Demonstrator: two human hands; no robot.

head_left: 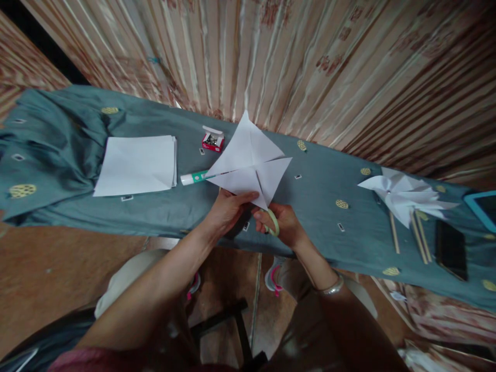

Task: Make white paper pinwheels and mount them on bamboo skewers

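A white paper square (248,147) with slits cut from its corners toward the middle is held up over the cloth. My left hand (230,211) grips its lower edge, thumb on top and fingers underneath. My right hand (284,222) is closed around scissors with pale green handles (273,223), just below the paper's near corner. The paper hides the blades. Partly under the paper's left corner lies a white and green glue stick (191,178). Behind it stands a small red box (213,139), its lid up and small metal pieces inside.
A stack of white paper (135,165) lies to the left on the green cloth (318,181). Finished paper pinwheels on sticks (406,196), a dark phone (451,249) and a blue-edged device (482,209) are at the right. A pleated curtain (271,62) hangs behind the table.
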